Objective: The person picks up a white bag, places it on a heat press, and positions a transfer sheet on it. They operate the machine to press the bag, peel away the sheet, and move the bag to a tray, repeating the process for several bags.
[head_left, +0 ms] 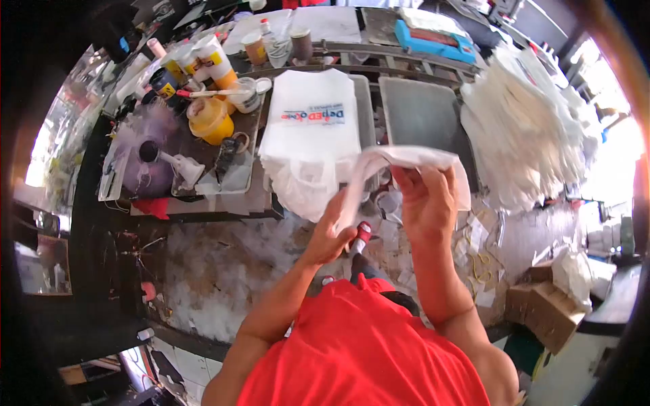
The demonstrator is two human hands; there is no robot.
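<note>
Between my two hands a white cloth piece (406, 157) is held up in front of the bench, bent over at its top. My left hand (330, 233) has its thumb and fingers closed on the cloth's left edge. My right hand (430, 203) pinches its right part from below. Just beyond, a stack of white bags (308, 128) lies on the bench, the top one printed with blue and red lettering, its handles hanging over the near edge. A grey flat board (426, 115) lies to the right of the stack.
Yellow bucket (211, 122), bottles and paint containers crowd the bench's left. A large pile of white bags (518, 128) hangs at the right. A blue-framed tray (433, 42) lies at the back. A cardboard box (548, 304) and scraps are on the floor.
</note>
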